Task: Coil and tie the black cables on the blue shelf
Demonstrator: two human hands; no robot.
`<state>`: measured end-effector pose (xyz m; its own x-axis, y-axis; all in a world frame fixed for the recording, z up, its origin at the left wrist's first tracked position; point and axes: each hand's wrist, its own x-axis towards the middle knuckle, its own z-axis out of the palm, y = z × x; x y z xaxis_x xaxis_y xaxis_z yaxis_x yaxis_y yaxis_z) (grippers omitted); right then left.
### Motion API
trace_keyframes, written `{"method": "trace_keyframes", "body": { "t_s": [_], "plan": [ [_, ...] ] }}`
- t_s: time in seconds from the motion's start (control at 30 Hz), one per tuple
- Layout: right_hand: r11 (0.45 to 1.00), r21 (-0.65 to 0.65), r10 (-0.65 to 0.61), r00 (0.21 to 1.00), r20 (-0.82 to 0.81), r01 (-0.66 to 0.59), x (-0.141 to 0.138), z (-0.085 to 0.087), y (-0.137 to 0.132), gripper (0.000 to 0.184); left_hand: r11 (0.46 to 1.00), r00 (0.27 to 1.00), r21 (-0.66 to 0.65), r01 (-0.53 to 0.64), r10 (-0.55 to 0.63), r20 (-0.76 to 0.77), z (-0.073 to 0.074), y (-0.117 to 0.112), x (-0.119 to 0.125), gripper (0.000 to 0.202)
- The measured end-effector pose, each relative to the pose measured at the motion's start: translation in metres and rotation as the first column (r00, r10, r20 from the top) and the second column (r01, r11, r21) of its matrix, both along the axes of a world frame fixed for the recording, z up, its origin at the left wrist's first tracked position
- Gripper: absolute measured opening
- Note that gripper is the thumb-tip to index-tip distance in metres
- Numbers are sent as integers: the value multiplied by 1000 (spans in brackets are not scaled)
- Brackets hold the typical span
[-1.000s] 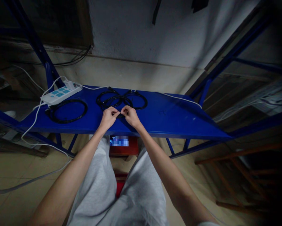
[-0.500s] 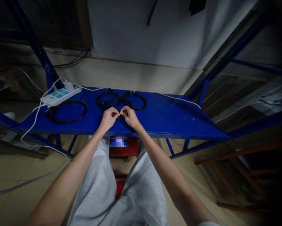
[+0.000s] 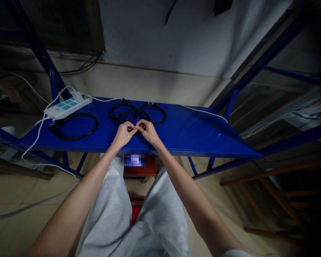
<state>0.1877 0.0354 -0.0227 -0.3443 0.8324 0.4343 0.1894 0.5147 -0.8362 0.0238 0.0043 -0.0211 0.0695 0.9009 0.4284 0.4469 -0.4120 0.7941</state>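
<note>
Above the front half of the blue shelf (image 3: 198, 134), my left hand (image 3: 125, 134) and my right hand (image 3: 148, 132) meet fingertip to fingertip. Each has thumb and forefinger pinched together. Whatever sits between them is too small and dark to make out. Just behind the hands lie coiled black cables (image 3: 111, 113), overlapping, with another black loop (image 3: 166, 116) at their right. A separate black cable coil (image 3: 80, 137) rests on the shelf to the left of my left hand.
A white power strip (image 3: 59, 113) with a plug in it stands at the shelf's left end. Its white cord (image 3: 39, 137) hangs over the front edge. Blue frame posts rise on both sides. Below is a red stool (image 3: 148, 167) bearing a lit screen; a wooden rack stands at right.
The fingertips of both hands have come slightly closer and now touch. The cable coils lie as before; the whole view has shifted a little.
</note>
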Motion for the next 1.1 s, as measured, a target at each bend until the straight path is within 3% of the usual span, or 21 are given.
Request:
{"method": "trace_keyframes", "body": {
  "t_s": [0.27,0.53,0.93,1.0,1.1],
  "plan": [
    [999,-17,-43,998,35,44,0,0,1,32,1000,1000,15,10,-10,10,4,-4,1,11],
    [998,43,-48,997,62,45,1,-5,1,13,999,999,47,-18,17,32,1,-3,0,14],
    [999,17,-29,993,111,27,0,-1,1,9,997,997,4,-77,77,18,-6,3,-3,8],
    [997,24,-73,995,61,72,1,2,0,14,998,998,12,-61,61,29,-5,3,-3,8],
    [965,56,-252,965,-80,256,5,6,-1,23,998,997,60,-10,5,77,-3,1,-4,10]
  ]
}}
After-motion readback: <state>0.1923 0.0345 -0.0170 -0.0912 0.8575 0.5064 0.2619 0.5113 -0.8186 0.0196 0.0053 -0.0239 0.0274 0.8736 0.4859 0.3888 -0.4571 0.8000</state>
